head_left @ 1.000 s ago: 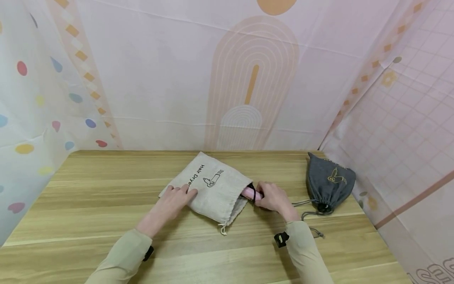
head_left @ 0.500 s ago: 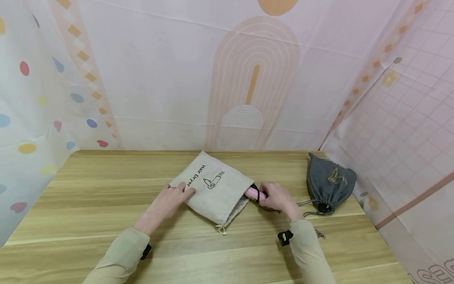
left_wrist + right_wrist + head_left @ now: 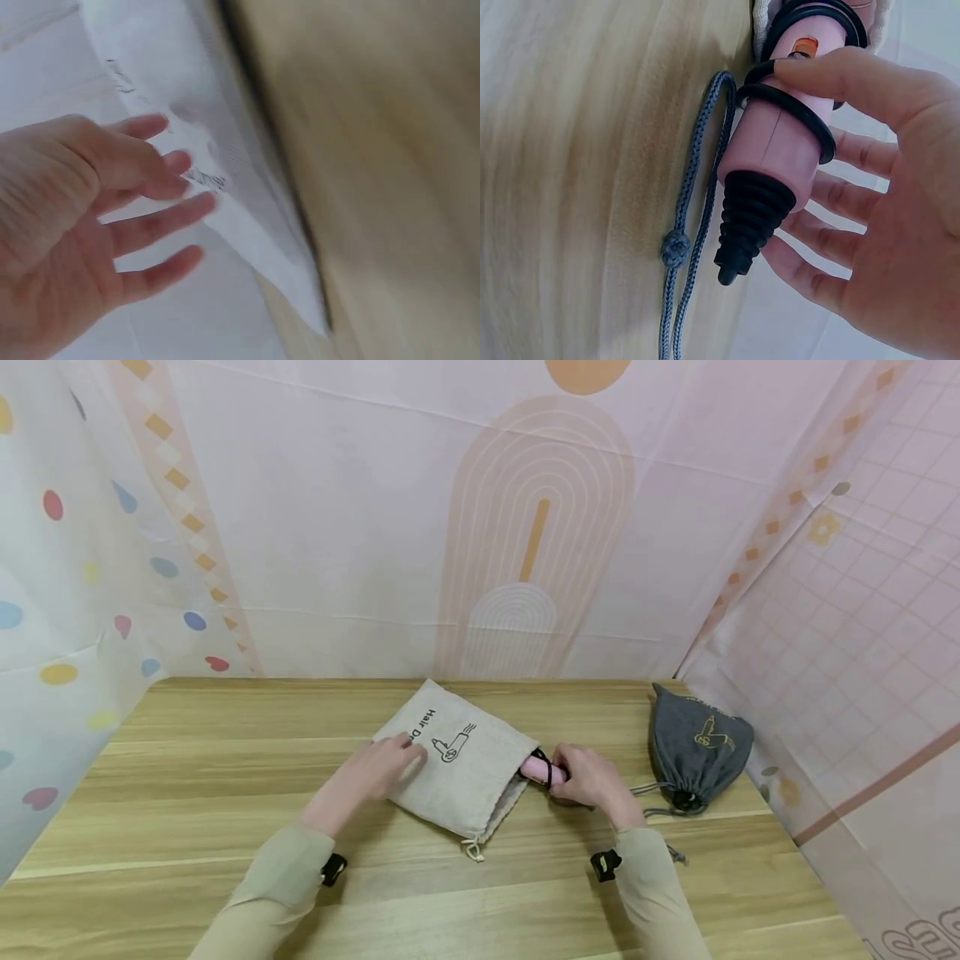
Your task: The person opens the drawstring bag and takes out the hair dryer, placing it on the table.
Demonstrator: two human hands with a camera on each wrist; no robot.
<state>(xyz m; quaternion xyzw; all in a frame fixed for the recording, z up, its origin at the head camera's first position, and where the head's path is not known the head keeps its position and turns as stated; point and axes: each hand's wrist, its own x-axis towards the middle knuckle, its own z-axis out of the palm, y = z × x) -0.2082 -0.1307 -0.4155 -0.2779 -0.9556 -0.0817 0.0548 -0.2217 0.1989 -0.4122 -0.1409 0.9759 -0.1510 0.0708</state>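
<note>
A beige cloth drawstring bag (image 3: 468, 785) printed with a hair dryer lies flat on the table, its mouth facing right. From that mouth sticks the pink handle of a hair dryer (image 3: 536, 769), with black cord wound round it; the rest is hidden in the bag. My right hand (image 3: 588, 779) grips this handle, and in the right wrist view the thumb lies on the pink surface (image 3: 769, 146) above the ribbed black cord end. Over the bag's left part, my left hand (image 3: 381, 767) hovers with loosely bent fingers (image 3: 161, 221), holding nothing.
A dark grey drawstring bag (image 3: 693, 752) with a gold hair dryer print lies at the table's right end. Its grey cord (image 3: 682, 202) trails toward my right hand. Printed curtains (image 3: 360, 527) stand behind the table (image 3: 225, 793) and at both sides.
The pink handle and my right hand have shifted slightly right, so a little more pink shows. My left hand has come off the bag's left edge and moved right over it.
</note>
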